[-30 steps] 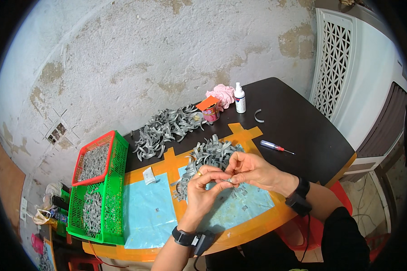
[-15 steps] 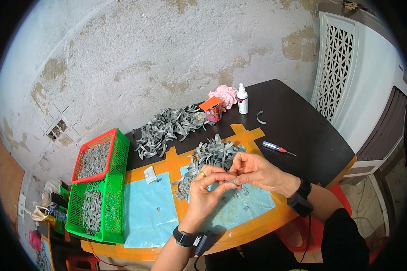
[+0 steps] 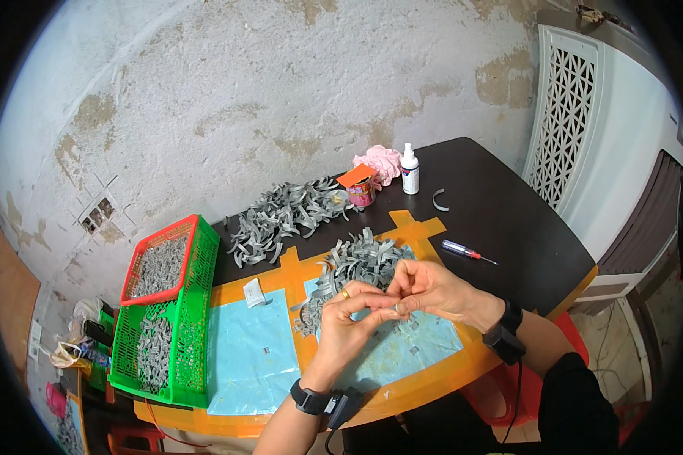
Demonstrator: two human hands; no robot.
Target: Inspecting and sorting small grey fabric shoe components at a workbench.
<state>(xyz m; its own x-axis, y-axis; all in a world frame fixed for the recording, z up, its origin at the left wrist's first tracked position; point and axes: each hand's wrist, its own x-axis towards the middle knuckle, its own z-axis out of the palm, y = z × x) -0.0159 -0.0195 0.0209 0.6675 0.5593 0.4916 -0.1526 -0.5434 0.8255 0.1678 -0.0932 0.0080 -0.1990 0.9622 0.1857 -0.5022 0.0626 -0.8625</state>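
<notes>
My left hand (image 3: 347, 317) and my right hand (image 3: 431, 291) meet over the near part of the table, fingertips pinched together. Between them is a small pale grey piece, mostly hidden by the fingers, so its kind does not show. Just beyond the hands lies a heap of curved grey strips (image 3: 360, 258). A few tiny grey bits (image 3: 413, 350) rest on the light blue sheet (image 3: 383, 371) below my hands.
A larger heap of grey strips (image 3: 281, 220) lies toward the wall. Green and red baskets (image 3: 199, 303) of small grey pieces stand at the left. A screwdriver (image 3: 461, 249), white spray bottle (image 3: 410, 171), can (image 3: 362, 192), pink cloth (image 3: 379, 161) and single curved strip (image 3: 438, 201) sit farther back.
Both hands stay pinched in nearly the same place, with only a slight shift of the fingers. The rest of the table looks the same.
</notes>
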